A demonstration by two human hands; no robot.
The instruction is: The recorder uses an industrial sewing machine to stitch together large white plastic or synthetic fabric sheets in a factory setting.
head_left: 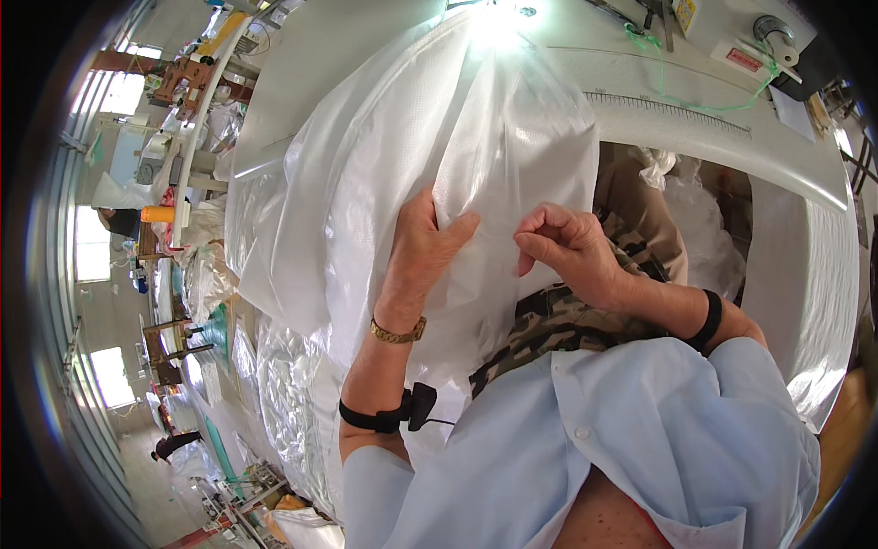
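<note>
A large sheet of translucent white woven plastic (393, 137) hangs in folds over the table edge and across my lap. Its folds draw together at the far side, under a bright lamp (498, 26) whose glare hides what is there. My left hand (422, 240) grips a fold of the sheet, thumb on top and the other fingers tucked behind the material. To its right, my right hand (572, 252) is closed in front of the sheet, thumb and forefinger pinched together. Whether anything is between those fingertips is too small to tell.
A pale worktable (677, 110) with a ruler scale along it lies ahead. At the far right stands a machine body with a thread spool (776, 37) and loose green thread (695, 105). Crumpled clear plastic (297, 393) lies to the left. Another person (176, 446) is far off left.
</note>
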